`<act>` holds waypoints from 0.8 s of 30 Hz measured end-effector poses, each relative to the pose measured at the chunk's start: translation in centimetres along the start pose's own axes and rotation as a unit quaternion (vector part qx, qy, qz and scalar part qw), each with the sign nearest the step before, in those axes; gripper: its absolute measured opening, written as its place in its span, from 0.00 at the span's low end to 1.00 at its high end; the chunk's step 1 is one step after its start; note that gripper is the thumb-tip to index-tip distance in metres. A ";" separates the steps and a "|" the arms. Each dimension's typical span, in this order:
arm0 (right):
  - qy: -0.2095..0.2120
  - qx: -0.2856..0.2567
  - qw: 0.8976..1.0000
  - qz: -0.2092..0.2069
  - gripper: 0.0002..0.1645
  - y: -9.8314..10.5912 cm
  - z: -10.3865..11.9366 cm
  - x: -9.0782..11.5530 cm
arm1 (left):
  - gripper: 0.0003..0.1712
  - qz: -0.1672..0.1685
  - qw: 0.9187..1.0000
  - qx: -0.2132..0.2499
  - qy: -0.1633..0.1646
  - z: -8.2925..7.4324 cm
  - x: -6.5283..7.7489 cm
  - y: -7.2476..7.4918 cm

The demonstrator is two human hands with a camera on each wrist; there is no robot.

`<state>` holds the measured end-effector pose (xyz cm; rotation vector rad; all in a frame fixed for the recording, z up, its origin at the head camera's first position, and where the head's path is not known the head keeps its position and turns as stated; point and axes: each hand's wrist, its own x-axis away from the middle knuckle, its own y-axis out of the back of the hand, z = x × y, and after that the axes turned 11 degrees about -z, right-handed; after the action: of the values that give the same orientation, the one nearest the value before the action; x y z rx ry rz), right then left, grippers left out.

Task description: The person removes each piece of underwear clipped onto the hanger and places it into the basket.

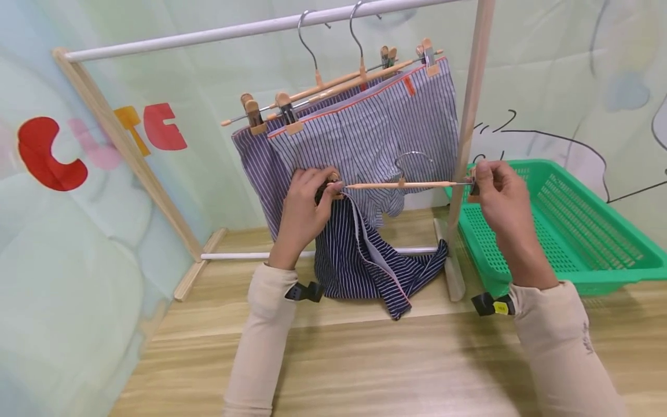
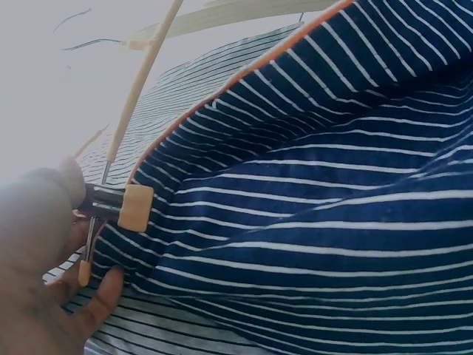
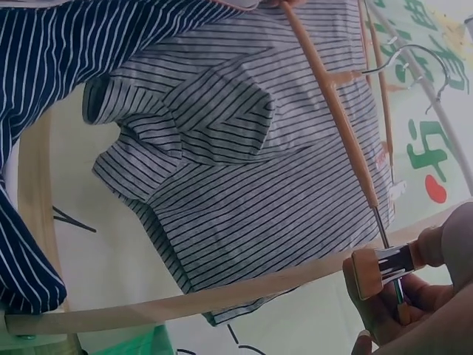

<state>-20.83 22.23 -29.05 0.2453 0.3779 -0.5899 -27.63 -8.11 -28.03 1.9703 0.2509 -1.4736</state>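
Note:
Between both hands a wooden clip hanger point(image 1: 401, 185) is held level in front of the rack. My left hand point(image 1: 306, 202) grips its left clip point(image 2: 134, 207), which has the waistband corner of navy white-striped shorts point(image 1: 346, 249) in it. The rest of the shorts hangs and droops to the right, down to the table. My right hand point(image 1: 502, 191) pinches the hanger's right clip point(image 3: 380, 270), which has no cloth in it. Behind the hanger, light striped shorts point(image 1: 365, 139) hang by two clips on another hanger, with purple striped shorts point(image 1: 255, 168) behind them.
A small rack with a white top rail point(image 1: 208, 39) and wooden legs stands on the wood-grain table point(image 1: 365, 359). On the right sits a green plastic basket point(image 1: 620, 278), partly behind my right arm. A printed cloth backdrop point(image 1: 563, 75) covers the wall.

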 end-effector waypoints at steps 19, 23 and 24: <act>0.005 0.004 1.000 0.005 0.28 -0.4 -0.5 -0.4 | 0.13 -0.021 0.998 0.059 0.022 0.4 -0.1 -0.4; 0.013 0.001 1.000 0.010 0.27 -0.5 -0.5 -0.5 | 0.12 -0.024 0.997 0.063 0.027 0.4 -0.1 -0.4; 0.014 0.002 1.000 0.010 0.27 -0.5 -0.5 -0.6 | 0.12 -0.024 0.997 0.065 0.029 0.3 -0.1 -0.4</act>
<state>-21.69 22.27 -29.31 0.2602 0.4002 -0.5678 -28.09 -8.01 -28.14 2.1277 0.2340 -1.4973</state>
